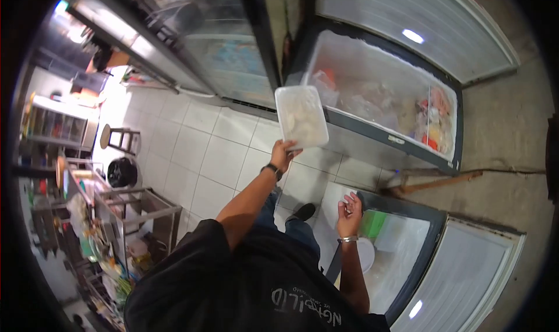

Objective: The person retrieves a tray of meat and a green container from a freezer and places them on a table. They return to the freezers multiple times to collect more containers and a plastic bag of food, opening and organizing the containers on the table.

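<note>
My left hand point(282, 158), with a dark band on its wrist, grips the near edge of a white plastic tub point(302, 117). The tub is held out over the floor, in front of the open chest freezer point(364, 126). Pale contents show inside the tub, too blurred to name. My right hand point(349, 215), with a silver bracelet, is raised with loosely curled fingers and holds nothing. It is beside the rim of a second open freezer point(434, 227), near a green item point(373, 223) and a round white lid or container point(365, 254) inside.
Plastic bags of food point(372, 102) and a wire divider are in the far freezer. Raised freezer lids point(460, 274) stand to the right. A glass-door cabinet point(221, 58) borders the tiled floor point(204, 137). Leftward are a stool point(119, 138), a black bin point(122, 172) and a metal-frame table point(145, 215).
</note>
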The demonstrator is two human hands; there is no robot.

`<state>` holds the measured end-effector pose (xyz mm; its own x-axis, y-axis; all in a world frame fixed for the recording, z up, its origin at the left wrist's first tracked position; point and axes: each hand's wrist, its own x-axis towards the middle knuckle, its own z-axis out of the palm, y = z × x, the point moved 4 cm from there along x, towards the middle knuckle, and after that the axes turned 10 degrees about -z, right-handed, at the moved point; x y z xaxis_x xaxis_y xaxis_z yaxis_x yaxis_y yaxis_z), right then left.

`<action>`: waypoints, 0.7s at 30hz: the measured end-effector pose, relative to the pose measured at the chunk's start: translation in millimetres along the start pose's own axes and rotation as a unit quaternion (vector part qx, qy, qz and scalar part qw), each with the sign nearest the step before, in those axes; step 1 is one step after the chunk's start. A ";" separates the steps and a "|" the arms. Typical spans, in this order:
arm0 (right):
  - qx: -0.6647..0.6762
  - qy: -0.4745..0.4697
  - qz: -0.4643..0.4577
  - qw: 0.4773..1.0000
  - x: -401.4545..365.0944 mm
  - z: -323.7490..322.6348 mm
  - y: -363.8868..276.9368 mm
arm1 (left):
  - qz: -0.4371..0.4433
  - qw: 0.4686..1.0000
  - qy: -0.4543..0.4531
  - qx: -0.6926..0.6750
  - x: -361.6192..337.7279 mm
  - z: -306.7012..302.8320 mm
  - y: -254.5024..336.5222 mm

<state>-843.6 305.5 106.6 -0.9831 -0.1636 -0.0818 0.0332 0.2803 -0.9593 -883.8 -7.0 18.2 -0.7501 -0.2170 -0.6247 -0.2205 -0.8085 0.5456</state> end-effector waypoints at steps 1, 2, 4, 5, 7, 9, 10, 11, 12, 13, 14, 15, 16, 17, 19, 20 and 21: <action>-0.015 -0.022 -0.017 0.999 9.1 4.3 -11.6 | 0.003 1.000 0.018 0.010 -33.4 -9.5 -1.4; -0.014 -0.033 -0.027 0.999 19.4 11.5 -26.1 | 0.005 0.999 0.035 0.021 -70.3 -18.4 -0.4; -0.031 -0.091 -0.098 0.991 34.4 37.2 -65.7 | -0.004 0.999 -0.001 0.035 -127.0 -48.3 -4.7; -0.033 -0.104 -0.105 0.989 41.3 53.3 -84.4 | -0.014 1.000 -0.004 0.026 -160.5 -53.0 0.7; -0.093 -0.138 -0.240 0.956 48.4 94.1 -132.2 | -0.014 1.000 -0.001 0.005 -216.1 -70.8 9.9; -0.102 -0.176 -0.264 0.943 48.0 134.9 -185.4 | 0.014 0.999 -0.013 0.043 -254.6 -96.0 13.1; -0.108 -0.202 -0.280 0.932 41.7 159.0 -203.9 | 0.029 0.999 0.001 0.028 -272.8 -104.4 15.4; -0.100 -0.231 -0.293 0.922 35.8 180.9 -211.5 | 0.036 0.999 -0.001 -0.009 -291.8 -112.2 18.1; -0.162 -0.264 -0.309 0.899 34.7 203.7 -215.3 | 0.051 0.998 0.001 -0.046 -310.0 -123.4 25.0; -0.221 -0.297 -0.330 0.869 32.3 233.5 -221.2 | 0.050 0.994 0.003 -0.097 -326.4 -135.0 33.8; -0.214 -0.329 -0.313 0.865 28.8 266.6 -225.4 | 0.082 0.989 0.029 -0.118 -334.5 -154.2 41.3; -0.212 -0.360 -0.295 0.859 23.5 300.0 -230.2 | 0.080 0.986 0.030 -0.145 -340.4 -171.7 46.5; -0.203 -0.393 -0.314 0.840 17.2 337.9 -235.6 | 0.079 0.981 0.028 -0.172 -346.0 -190.8 54.6; -0.203 -0.427 -0.301 0.828 10.4 376.8 -237.2 | 0.109 0.974 0.048 -0.194 -354.9 -212.4 65.0; -0.202 -0.485 -0.308 0.793 -2.6 438.7 -242.2 | 0.115 0.975 0.068 -0.178 -363.8 -237.3 72.4; -0.193 -0.515 -0.296 0.781 -17.2 472.7 -246.8 | 0.137 0.967 0.082 -0.200 -374.3 -258.6 82.0; -0.185 -0.543 -0.281 0.769 -31.9 502.8 -249.9 | 0.150 0.964 0.116 -0.186 -385.5 -279.1 91.7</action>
<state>-730.2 -234.9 213.1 -0.0863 -0.9949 -0.0524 -0.5939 0.0937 -0.7991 -440.9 -150.2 153.2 -0.5766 -0.5525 -0.6019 0.2556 -0.8217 0.5093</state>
